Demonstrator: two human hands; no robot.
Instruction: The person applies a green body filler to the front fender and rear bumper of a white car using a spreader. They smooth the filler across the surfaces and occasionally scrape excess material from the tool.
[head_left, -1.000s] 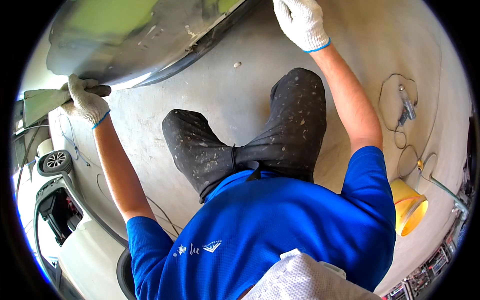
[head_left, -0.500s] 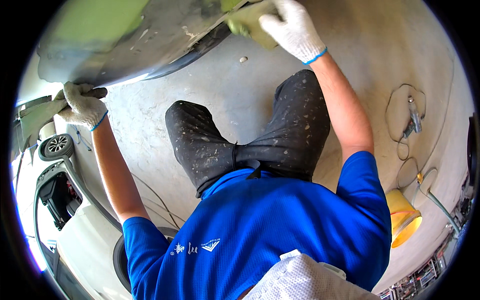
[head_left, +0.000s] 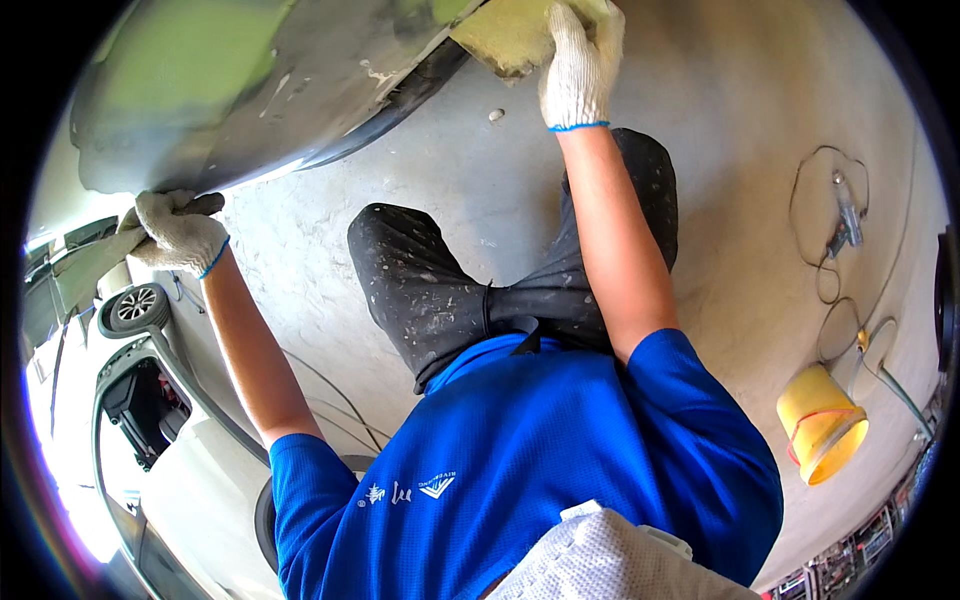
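While the left hand (head_left: 178,235) grips the car panel (head_left: 260,90) edge, the outstretched right hand (head_left: 578,62) clasps a sanding block (head_left: 500,35).

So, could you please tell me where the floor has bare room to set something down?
Bare concrete floor lies between the right forearm and the coiled cable. It is crowded by the yellow bucket and under the car panel.

Bright daylight, glare blown out lower left; sharp centre, fisheye-bent dark rim.
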